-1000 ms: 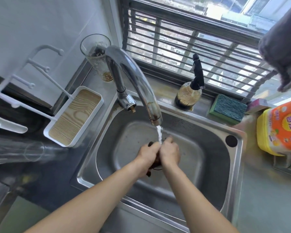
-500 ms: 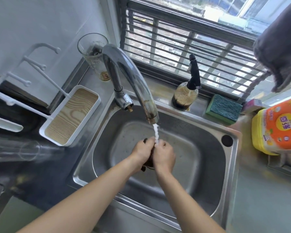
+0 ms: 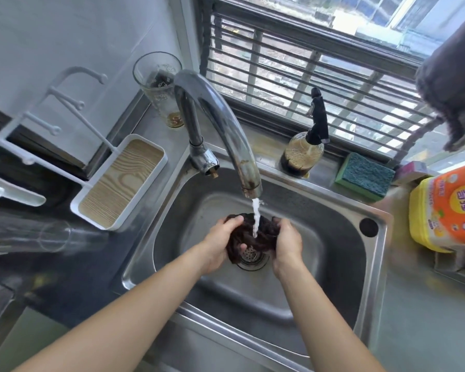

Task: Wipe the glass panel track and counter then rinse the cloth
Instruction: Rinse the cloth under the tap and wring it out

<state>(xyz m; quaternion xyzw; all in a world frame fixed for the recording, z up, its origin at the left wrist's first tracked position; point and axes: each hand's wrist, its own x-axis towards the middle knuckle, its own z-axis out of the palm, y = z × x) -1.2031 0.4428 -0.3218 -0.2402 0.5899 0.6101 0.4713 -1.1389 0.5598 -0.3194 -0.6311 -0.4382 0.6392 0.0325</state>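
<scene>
A dark brown cloth (image 3: 263, 236) hangs spread between both my hands over the steel sink (image 3: 341, 267), above the drain strainer (image 3: 250, 255). My left hand (image 3: 219, 244) grips its left edge, and my right hand (image 3: 287, 244) grips its right edge. Water runs from the chrome tap (image 3: 226, 130) onto the middle of the cloth. The window track lies behind the sink under the barred window (image 3: 306, 76).
On the ledge stand a spray bottle (image 3: 305, 146), a green sponge (image 3: 364, 175) and a yellow-orange detergent tub (image 3: 446, 210). A glass (image 3: 159, 84) stands behind the tap. A white rack with a wood-grain tray (image 3: 118, 183) sits left. A grey towel (image 3: 457, 84) hangs top right.
My hands were pressed together rubbing the bunched cloth under the water. Now they have drawn apart and the cloth is spread open between them.
</scene>
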